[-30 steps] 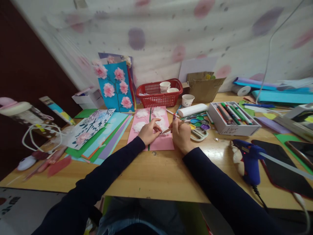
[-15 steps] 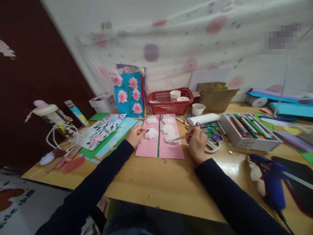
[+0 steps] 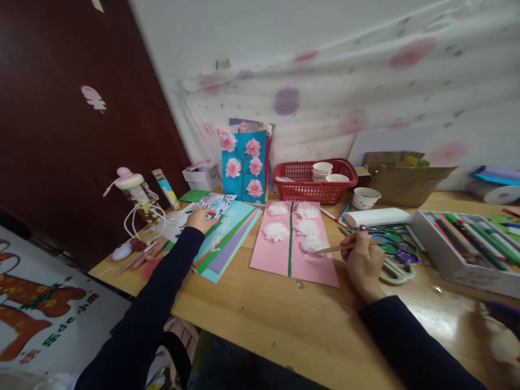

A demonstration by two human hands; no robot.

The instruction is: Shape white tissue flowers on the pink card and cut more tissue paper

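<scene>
Right fingers (image 3: 363, 238) pinch a brown stick (image 3: 330, 249) by the pink card (image 3: 266, 256) on the worktop (image 3: 252, 309). Left fingers (image 3: 208, 212), left of the card: can't tell. Green stem (image 3: 291, 238) and white puffs (image 3: 276, 232) are on; its bare bottom-left maybe needs more.

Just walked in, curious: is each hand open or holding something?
Left hand: at the patterned paper, grip unclear.
Right hand: closed on a pointed stick.

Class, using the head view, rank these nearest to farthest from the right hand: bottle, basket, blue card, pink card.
1. Pink card, just left of the right hand
2. Basket, behind, slightly left
3. Blue card, back left
4. Bottle, far left
</scene>
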